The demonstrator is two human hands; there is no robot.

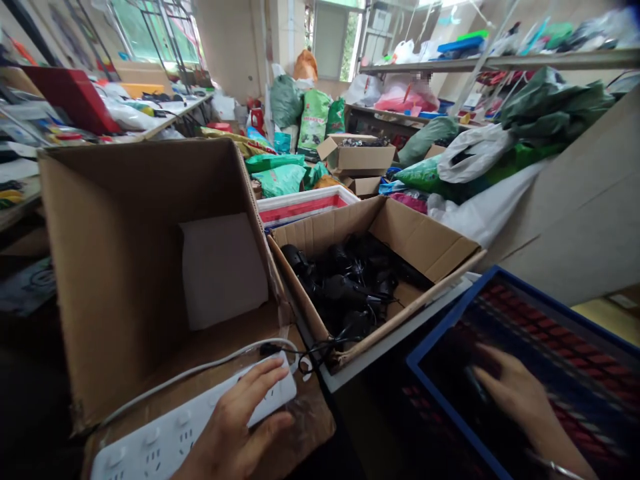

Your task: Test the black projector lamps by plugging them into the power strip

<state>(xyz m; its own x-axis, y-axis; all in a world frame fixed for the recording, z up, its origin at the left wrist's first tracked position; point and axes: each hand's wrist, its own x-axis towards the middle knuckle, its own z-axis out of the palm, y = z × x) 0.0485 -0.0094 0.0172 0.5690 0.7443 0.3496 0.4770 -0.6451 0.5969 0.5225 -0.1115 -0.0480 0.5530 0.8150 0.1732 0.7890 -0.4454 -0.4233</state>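
My left hand (239,427) rests on a white power strip (165,437) that lies on a cardboard flap at the bottom left, with fingers spread over its right end. A black plug (270,349) sits at that end, and its thin black cord runs off toward the cardboard box of black devices. My right hand (520,400) reaches down into a blue plastic crate (510,283) at the bottom right; its fingers touch a dark object that is blurred. A cardboard box of black corded devices (350,287) stands between the two hands.
A large open cardboard box (125,267) with a white sheet inside stands at the left. Behind are a red-and-white crate (305,205), green sacks (280,173), smaller cartons (357,157) and cluttered shelves (500,63). A big cardboard panel (580,207) leans at the right.
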